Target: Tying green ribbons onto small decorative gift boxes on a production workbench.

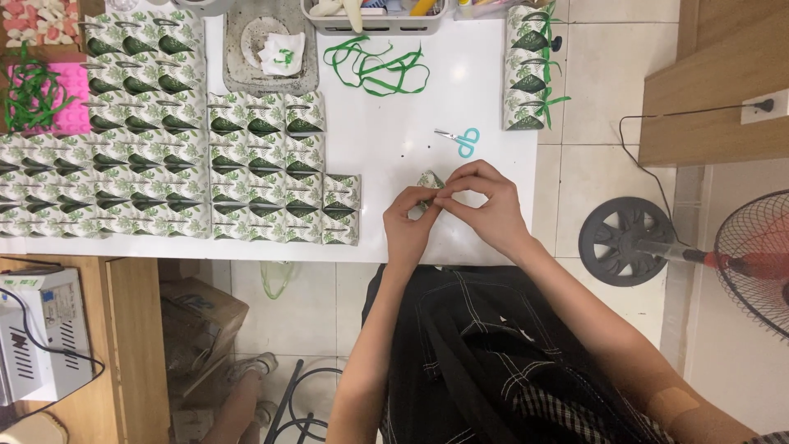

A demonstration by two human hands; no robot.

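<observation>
Both your hands meet near the front edge of the white table (493,74). Your left hand (408,224) and right hand (485,201) pinch one small leaf-printed paper box (429,180) between them, fingers curled in tight; only a corner of the box shows above your knuckles. Whether a strip of ribbon is also caught in the pinch, you cannot tell.

Handling, as a judgement: the box looks like thin folded card, very light and easy to crush. Keep hold by the edges and corners with fingertips, not across the flat faces, which would likely dent.

Just beyond your right hand lie small scissors with blue handles (460,139), apart from the box. Further back, loose green ribbon (374,66) curls on the tabletop, near a grey tray (238,49) with a crumpled white paper in it.

To your left, rows of finished boxes (164,164) sit packed edge to edge, covering most of that side. A short stack of boxes tied with ribbon (526,74) stands at the far right corner of the table. A pink block (70,94) with ribbon scraps sits at far left.

Room: pale tiled floor (608,107), a standing fan (740,263) lying to your right, a wooden cabinet (707,90) with a wall socket and cord.
</observation>
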